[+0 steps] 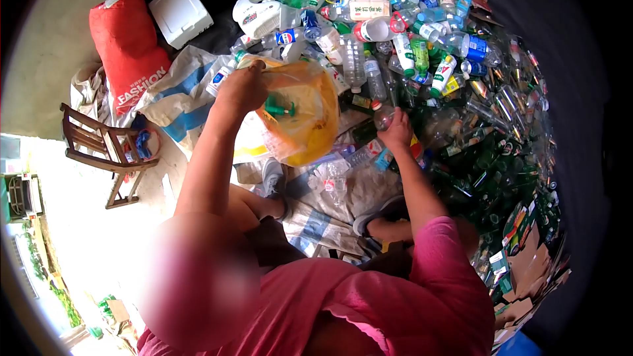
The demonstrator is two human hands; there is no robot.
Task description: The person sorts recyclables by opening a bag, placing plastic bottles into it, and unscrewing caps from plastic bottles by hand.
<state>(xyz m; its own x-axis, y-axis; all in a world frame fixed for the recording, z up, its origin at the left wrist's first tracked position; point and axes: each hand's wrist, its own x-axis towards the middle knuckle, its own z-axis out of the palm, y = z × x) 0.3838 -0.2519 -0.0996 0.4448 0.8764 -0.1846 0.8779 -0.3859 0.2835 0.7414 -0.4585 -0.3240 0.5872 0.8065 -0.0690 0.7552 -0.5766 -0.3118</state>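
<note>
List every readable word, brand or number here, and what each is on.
"FASHION": red bag; the line above is too small to read.
Probably "pepsi": blue bottle label.
Chinese characters, too blurred to quote: pale bottle label.
Yellow bag, white jug: nothing legible.
Other labels: too small or blurred.

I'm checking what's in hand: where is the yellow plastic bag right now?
In the head view, the yellow plastic bag is near the middle, held in the left hand, to the left of the right hand.
</note>
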